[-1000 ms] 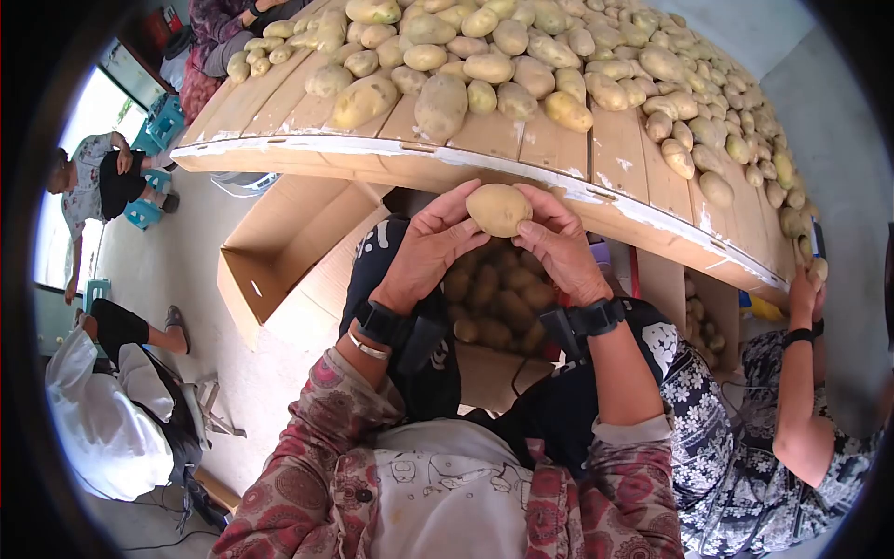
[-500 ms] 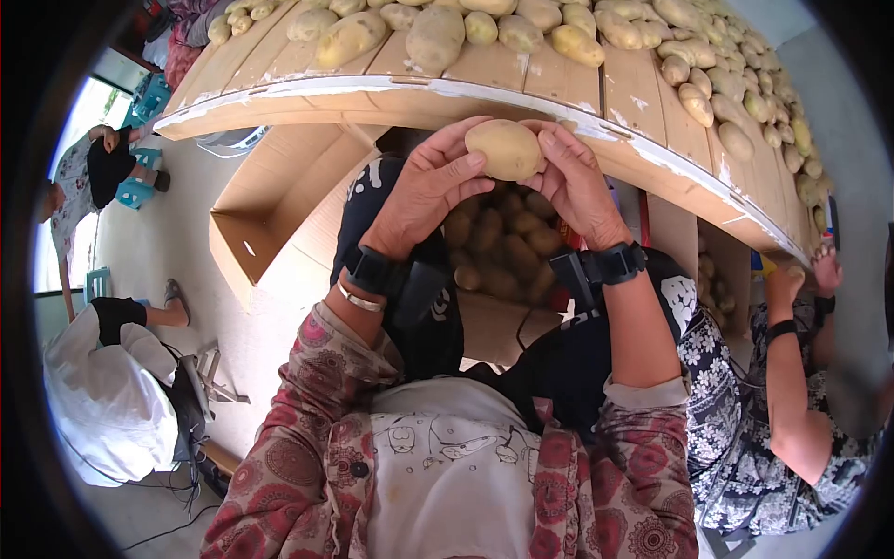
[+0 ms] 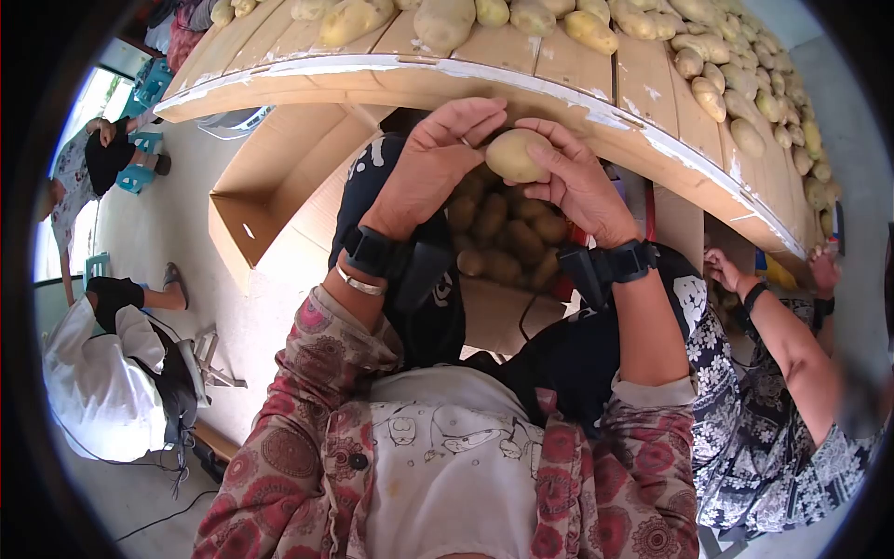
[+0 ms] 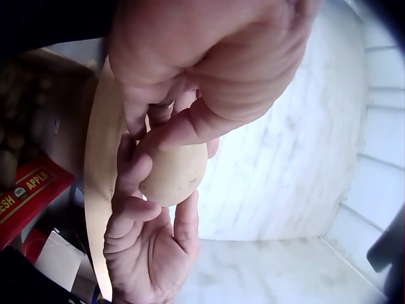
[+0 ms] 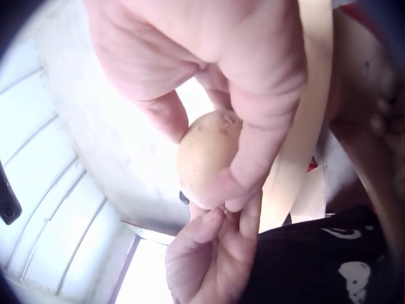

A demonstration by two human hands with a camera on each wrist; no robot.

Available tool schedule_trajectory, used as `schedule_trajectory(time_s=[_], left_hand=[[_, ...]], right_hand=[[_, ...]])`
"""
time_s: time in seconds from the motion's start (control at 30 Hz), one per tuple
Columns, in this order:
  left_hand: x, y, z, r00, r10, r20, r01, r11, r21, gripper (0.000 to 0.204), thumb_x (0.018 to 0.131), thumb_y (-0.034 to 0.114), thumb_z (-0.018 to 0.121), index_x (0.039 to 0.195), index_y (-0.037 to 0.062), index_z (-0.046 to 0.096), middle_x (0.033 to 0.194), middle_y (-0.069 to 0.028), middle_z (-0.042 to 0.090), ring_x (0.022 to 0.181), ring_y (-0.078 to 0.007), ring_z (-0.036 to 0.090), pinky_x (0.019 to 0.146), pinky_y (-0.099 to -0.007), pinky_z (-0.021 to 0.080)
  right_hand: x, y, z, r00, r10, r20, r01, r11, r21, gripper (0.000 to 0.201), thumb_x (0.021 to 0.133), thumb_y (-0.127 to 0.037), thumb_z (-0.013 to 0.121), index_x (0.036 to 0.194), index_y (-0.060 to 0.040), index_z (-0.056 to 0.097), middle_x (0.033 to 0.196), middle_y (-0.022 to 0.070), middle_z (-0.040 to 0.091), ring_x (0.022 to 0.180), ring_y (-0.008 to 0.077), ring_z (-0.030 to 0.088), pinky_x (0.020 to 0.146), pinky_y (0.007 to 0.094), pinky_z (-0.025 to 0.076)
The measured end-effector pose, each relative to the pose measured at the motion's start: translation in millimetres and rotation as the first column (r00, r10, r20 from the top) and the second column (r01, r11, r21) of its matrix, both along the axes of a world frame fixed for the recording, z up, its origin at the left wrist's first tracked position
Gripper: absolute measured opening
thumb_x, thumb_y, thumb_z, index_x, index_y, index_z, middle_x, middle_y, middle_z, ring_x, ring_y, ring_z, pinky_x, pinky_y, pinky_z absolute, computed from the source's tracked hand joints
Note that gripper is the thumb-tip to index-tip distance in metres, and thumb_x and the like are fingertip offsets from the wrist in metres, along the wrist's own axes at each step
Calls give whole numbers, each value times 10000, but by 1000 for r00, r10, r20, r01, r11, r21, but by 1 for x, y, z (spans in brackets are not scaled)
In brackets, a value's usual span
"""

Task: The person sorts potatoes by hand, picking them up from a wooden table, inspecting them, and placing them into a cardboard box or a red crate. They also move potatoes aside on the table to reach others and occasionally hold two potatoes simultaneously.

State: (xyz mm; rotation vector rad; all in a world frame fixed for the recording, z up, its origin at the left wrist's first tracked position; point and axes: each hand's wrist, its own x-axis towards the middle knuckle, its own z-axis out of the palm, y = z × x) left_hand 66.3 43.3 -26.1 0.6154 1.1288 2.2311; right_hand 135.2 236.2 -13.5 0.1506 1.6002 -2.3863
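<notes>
A smooth yellowish potato (image 3: 512, 156) is between the hands, just off the near edge of the tabletop. My right hand (image 3: 585, 186) pinches it, thumb across the near face and fingers behind. Beside its left end is my left hand (image 3: 433, 158), fingers extended towards the far side and thumb close to the potato. In the left wrist view, the left thumb overlaps the potato (image 4: 174, 174). Small dark marks show on the potato (image 5: 205, 152) in the right wrist view, where the left fingertips are right at its lower end.
Many potatoes (image 3: 447, 23) lie on the cardboard-covered table (image 3: 494, 51). Below the hands sits a box with potatoes (image 3: 507, 233). An open cardboard box (image 3: 251, 200) stands at the left. Another person's arm (image 3: 792, 345) reaches in at the right.
Both hands held the potato earlier; now the left fingers have come away from around it while the right hand keeps hold. The hands and potato shifted upward in the head view.
</notes>
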Motion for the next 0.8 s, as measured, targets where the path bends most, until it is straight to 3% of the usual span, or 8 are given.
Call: schedule_trajectory(time_s=[0.13,0.2,0.37,0.47,0.53,0.57,0.63,0.8], left_hand=[[-4,-7,9,984,45,171,-48,999,14,351,905,15,477,1254,48,471,1284,-99,518,1192,-215,498,960,-349,431],[-7,-13,11,988,25,156,-22,1000,-22,375,908,37,474,1282,48,438,1320,-126,480,1218,-247,475,978,-360,421],[-11,-21,11,991,19,130,-5,994,-113,385,914,73,484,1292,34,424,1313,-152,478,1195,-258,500,981,-363,429],[-12,-22,9,990,28,137,-12,993,-113,374,913,57,483,1284,43,440,1295,-137,496,1177,-246,516,961,-347,444],[-11,-21,10,990,21,142,-5,993,-115,371,910,49,486,1279,46,447,1285,-132,506,1166,-243,524,951,-340,450],[-10,-21,12,988,19,150,-1,993,-121,369,907,40,489,1274,49,454,1275,-127,515,1156,-240,532,942,-333,456],[-10,-21,14,988,20,156,-1,992,-123,367,903,35,496,1267,50,461,1263,-124,524,1148,-236,537,937,-331,460],[-6,-19,15,980,23,197,6,989,-147,346,896,32,513,1240,54,483,1226,-114,547,1116,-217,556,915,-318,472]], right_hand=[[3,6,-3,996,38,-77,-2,907,420,381,831,-190,666,1179,-76,558,1034,49,614,873,161,607,745,261,497],[2,10,-24,951,289,-109,-131,698,704,380,783,-114,682,1148,-86,578,1007,15,596,880,87,550,767,237,463],[10,6,-59,911,411,40,-297,587,753,364,770,-76,668,1125,-68,586,981,33,599,902,116,548,808,249,445],[13,10,-79,926,376,-44,-180,539,823,357,779,-81,653,1130,-68,586,979,40,592,886,133,546,802,259,446],[3,13,-76,901,263,-344,246,343,907,345,797,-103,642,1135,-63,586,940,24,604,822,119,555,746,258,459],[0,17,-72,899,265,-349,251,340,906,345,797,-103,642,1135,-63,586,940,24,604,822,119,555,746,258,459],[-2,14,-38,998,14,-55,32,674,738,323,782,-138,645,1083,-27,607,948,124,648,808,195,621,735,307,490],[-6,11,-53,966,3,-259,193,659,727,173,796,-151,656,909,-22,633,762,70,645,674,128,580,649,280,482]])
